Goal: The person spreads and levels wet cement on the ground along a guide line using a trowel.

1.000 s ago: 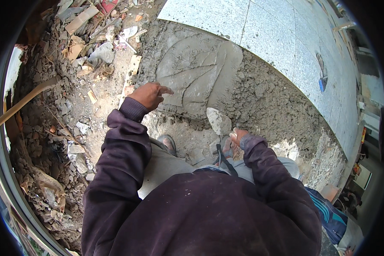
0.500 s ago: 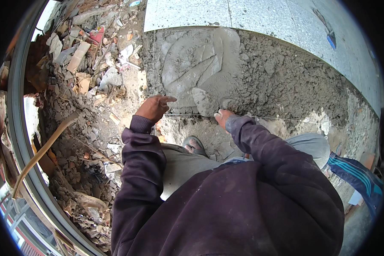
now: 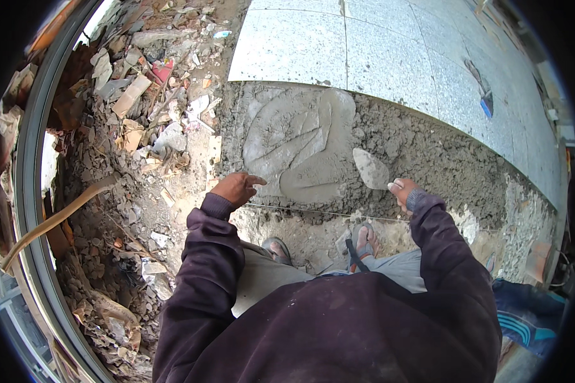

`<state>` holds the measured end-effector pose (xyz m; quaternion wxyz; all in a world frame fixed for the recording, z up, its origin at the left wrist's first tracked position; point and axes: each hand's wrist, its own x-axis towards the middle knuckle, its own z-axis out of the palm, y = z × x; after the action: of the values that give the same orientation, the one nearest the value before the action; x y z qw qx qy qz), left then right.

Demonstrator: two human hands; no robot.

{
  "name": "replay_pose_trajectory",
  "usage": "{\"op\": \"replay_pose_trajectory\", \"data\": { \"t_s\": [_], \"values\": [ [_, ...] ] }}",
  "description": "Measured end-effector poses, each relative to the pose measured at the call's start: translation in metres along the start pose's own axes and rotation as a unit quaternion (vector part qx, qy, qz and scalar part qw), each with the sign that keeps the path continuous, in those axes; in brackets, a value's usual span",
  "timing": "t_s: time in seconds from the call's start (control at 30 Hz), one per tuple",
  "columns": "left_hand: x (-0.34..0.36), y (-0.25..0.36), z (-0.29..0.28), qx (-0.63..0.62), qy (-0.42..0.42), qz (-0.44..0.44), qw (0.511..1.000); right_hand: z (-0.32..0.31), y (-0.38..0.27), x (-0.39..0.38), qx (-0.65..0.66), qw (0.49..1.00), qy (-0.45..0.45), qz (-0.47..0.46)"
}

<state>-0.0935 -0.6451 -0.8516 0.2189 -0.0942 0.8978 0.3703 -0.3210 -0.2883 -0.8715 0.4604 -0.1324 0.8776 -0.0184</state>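
Note:
My right hand (image 3: 401,193) is closed round the handle of a trowel (image 3: 371,169). Its grey, leaf-shaped blade lies over the rough mortar bed, right of a smoothed patch of wet mortar (image 3: 313,169). Ridges and curved blade marks run across that patch. At the patch's lower left corner is my left hand (image 3: 237,188), with the index finger stretched out and nothing visible in it; its other fingers are partly hidden. A thin string (image 3: 326,212) runs along the near edge of the mortar, below both hands.
Speckled light tiles (image 3: 294,48) border the mortar's far side, with a blue-ended tool (image 3: 486,104) on them. Broken rubble (image 3: 131,137) covers the left, beside a metal frame (image 3: 35,159) and a bent wooden strip (image 3: 64,220). Another person's striped trouser leg (image 3: 524,319) shows at lower right.
My right hand has moved right with the trowel, off the smoothed mortar and over the rough part. The view has shifted, showing more tiles. My left hand stays near the patch's left edge.

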Motion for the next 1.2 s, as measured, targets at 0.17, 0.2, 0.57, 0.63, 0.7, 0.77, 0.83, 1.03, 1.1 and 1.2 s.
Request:
{"op": "replay_pose_trajectory", "data": {
  "t_s": [0.17, 0.2, 0.57, 0.63, 0.7, 0.77, 0.83, 1.03, 1.1, 1.2],
  "values": [
    [0.009, 0.003, 0.004, -0.023, -0.001, -0.031, 0.999, -0.016, -0.065, 0.055, 0.418, 0.904, 0.081, 0.036],
    [0.008, 0.000, 0.007, -0.006, -0.001, -0.021, 1.000, -0.015, -0.081, 0.077, 0.496, 0.861, 0.099, 0.053],
    [0.007, 0.010, -0.002, 0.025, 0.043, 0.010, 0.999, 0.028, -0.153, 0.255, 0.141, 0.981, 0.100, -0.093],
    [0.003, 0.001, 0.000, 0.034, 0.056, 0.039, 0.997, 0.043, -0.209, 0.231, 0.155, 0.975, 0.097, -0.126],
    [0.002, -0.001, 0.001, 0.034, 0.060, 0.025, 0.997, 0.045, -0.251, 0.210, -0.154, 0.979, 0.071, -0.112],
    [-0.005, -0.005, 0.005, 0.049, 0.071, 0.008, 0.996, 0.053, -0.284, 0.188, -0.014, 0.994, 0.053, -0.091],
    [-0.010, -0.011, 0.007, 0.046, 0.072, -0.010, 0.996, 0.062, -0.310, 0.172, 0.279, 0.960, 0.018, -0.018],
    [0.001, -0.008, 0.013, 0.086, 0.085, 0.011, 0.993, 0.053, -0.303, 0.221, 0.083, 0.977, 0.032, -0.195],
    [-0.016, -0.019, 0.017, 0.087, 0.073, -0.024, 0.993, 0.063, -0.327, 0.154, 0.132, 0.984, -0.012, -0.117],
    [-0.008, -0.003, 0.019, 0.089, 0.061, 0.016, 0.994, 0.048, -0.269, 0.152, 0.031, 0.988, -0.024, -0.149]
  ]
}}
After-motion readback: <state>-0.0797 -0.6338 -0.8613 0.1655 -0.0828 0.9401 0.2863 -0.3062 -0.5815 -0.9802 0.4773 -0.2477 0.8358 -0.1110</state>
